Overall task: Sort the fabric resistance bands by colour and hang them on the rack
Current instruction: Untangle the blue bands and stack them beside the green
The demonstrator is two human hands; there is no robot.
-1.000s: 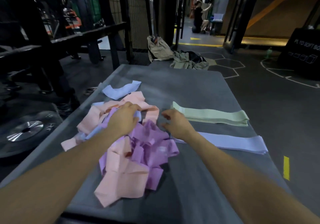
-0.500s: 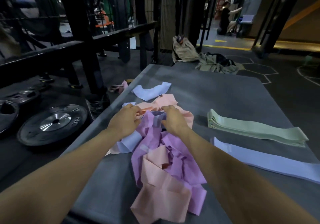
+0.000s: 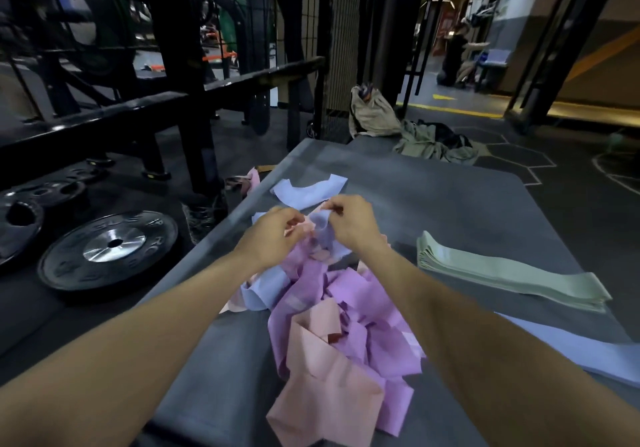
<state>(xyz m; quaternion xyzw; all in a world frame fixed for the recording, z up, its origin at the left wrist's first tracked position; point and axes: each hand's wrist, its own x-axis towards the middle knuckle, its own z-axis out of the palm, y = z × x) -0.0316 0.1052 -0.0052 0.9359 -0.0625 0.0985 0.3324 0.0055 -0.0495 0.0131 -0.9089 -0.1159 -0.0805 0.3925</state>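
Right hand (image 3: 349, 225) and left hand (image 3: 273, 235) now pinching blue band (image 3: 323, 228), lifted off pile (image 3: 339, 325)

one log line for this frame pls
phase: sorting | both hands pinch blue band above mixed pile | green stack laid aside

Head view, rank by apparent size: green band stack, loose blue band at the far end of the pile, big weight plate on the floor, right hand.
1. Green band stack
2. Weight plate, close to the stack and foreshortened, so that order is unsure
3. Loose blue band
4. Right hand, close to the blue band; it is nearer the camera, so unsure
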